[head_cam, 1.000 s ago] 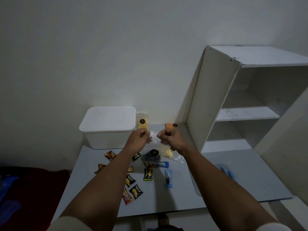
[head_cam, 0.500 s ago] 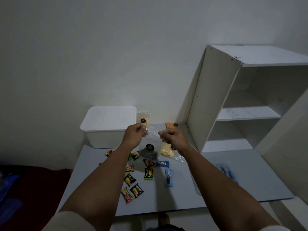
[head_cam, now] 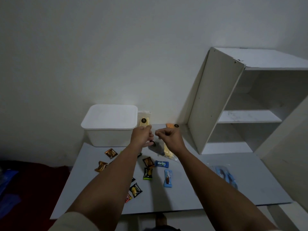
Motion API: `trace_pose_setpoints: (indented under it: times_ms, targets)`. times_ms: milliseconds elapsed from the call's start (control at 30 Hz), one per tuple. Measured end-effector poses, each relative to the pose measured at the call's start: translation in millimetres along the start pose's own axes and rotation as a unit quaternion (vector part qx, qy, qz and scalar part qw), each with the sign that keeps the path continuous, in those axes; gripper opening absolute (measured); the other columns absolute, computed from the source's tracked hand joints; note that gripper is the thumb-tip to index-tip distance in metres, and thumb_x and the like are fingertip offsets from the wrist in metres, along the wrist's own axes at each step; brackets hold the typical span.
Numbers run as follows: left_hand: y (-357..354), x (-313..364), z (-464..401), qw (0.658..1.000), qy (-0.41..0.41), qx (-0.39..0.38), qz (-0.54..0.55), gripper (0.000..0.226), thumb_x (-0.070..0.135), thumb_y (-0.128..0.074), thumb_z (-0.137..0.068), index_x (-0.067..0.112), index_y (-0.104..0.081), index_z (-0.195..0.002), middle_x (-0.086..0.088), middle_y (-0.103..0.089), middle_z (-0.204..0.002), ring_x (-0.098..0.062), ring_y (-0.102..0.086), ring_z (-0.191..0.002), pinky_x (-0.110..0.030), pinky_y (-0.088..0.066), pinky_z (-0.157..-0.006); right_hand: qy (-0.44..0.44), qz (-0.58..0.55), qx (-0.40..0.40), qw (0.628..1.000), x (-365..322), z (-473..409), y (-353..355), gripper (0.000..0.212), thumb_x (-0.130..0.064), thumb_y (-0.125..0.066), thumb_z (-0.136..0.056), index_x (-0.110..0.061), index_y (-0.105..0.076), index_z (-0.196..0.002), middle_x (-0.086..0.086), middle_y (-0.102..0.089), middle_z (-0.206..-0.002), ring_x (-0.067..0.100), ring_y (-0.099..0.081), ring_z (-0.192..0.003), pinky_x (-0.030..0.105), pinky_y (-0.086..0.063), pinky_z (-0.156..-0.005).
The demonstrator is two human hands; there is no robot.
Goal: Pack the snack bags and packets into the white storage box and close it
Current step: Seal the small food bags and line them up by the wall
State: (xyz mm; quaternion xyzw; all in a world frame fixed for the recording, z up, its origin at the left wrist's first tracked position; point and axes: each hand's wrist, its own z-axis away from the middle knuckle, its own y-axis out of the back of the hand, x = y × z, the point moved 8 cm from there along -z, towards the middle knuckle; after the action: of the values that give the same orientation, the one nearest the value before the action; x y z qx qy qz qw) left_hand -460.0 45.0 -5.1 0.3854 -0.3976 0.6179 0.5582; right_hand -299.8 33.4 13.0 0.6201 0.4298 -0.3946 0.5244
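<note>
Both hands pinch the top of a clear bag (head_cam: 160,148) between them, left hand (head_cam: 141,135) and right hand (head_cam: 168,136) close together, just right of the box (head_cam: 108,127), whose lid is still on. With both hands occupied, nothing can lift that lid. A hard pull could split the bag. Loose packets (head_cam: 147,173) lie in front of the box, under the forearms, easily swept off.

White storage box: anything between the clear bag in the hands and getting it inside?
Yes. The lid sits closed on the white storage box, so the opening is covered. Both the left hand and the right hand pinch the clear snack bag just right of the box; nothing else visible lies between.
</note>
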Motion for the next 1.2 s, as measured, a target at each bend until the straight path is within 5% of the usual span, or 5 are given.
trace_pose_setpoints:
  times_ms: [233,467,833,1067,1200]
  targets:
    - [-6.3,4.1,4.1,0.998,-0.014,-0.048,-0.032,0.009,0.004,-0.049,-0.093,0.005,-0.058,-0.093,-0.018,-0.065,-0.1,-0.028,-0.065,-0.088,-0.043,-0.064,-0.078,-0.013,-0.042,-0.042,0.998,-9.8,4.8,-7.8,0.025,-0.029,-0.077,-0.089,-0.007,-0.079,-0.101,0.004,-0.079,-0.091,0.018,-0.075,-0.08,0.024,-0.06,-0.072]
    - [-16.6,17.8,3.6,0.96,-0.104,-0.116,-0.234,0.028,0.019,-0.04,-0.108,0.013,-0.054,-0.085,-0.015,-0.065,-0.087,-0.026,-0.065,-0.08,-0.051,-0.057,-0.09,-0.075,-0.051,-0.028,0.996,-5.0,2.2,-4.9,0.012,-0.007,-0.064,-0.096,-0.003,-0.073,-0.089,0.0,-0.07,-0.071,0.008,-0.065,-0.057,0.031,-0.052,-0.063]
    - [-30.9,46.9,14.4,0.914,-0.188,-0.136,-0.333,0.03,0.02,-0.035,-0.108,0.002,-0.056,-0.096,-0.016,-0.067,-0.094,-0.023,-0.063,-0.081,-0.04,-0.054,-0.08,-0.089,-0.142,-0.03,0.985,-9.7,3.1,3.6,0.018,-0.022,-0.072,-0.093,-0.007,-0.075,-0.101,0.012,-0.077,-0.094,0.021,-0.074,-0.08,0.036,-0.061,-0.077]
    - [-33.7,43.7,13.4,0.906,-0.201,-0.141,-0.344,0.032,0.016,-0.038,-0.107,0.014,-0.053,-0.079,-0.004,-0.06,-0.073,-0.015,-0.056,-0.064,-0.027,-0.045,-0.062,-0.096,-0.142,-0.016,0.985,-3.9,4.9,8.1,0.014,-0.014,-0.071,-0.093,-0.001,-0.074,-0.098,0.009,-0.076,-0.087,0.014,-0.072,-0.07,0.033,-0.059,-0.072]
    - [-32.6,37.6,14.5,0.911,-0.197,-0.153,-0.33,0.029,0.015,-0.038,-0.108,0.011,-0.053,-0.083,-0.007,-0.062,-0.078,-0.016,-0.058,-0.07,-0.029,-0.049,-0.068,-0.086,-0.117,-0.012,0.989,-5.0,4.4,8.7,0.012,-0.008,-0.067,-0.095,0.001,-0.073,-0.095,0.01,-0.074,-0.083,0.013,-0.071,-0.069,0.03,-0.058,-0.068]
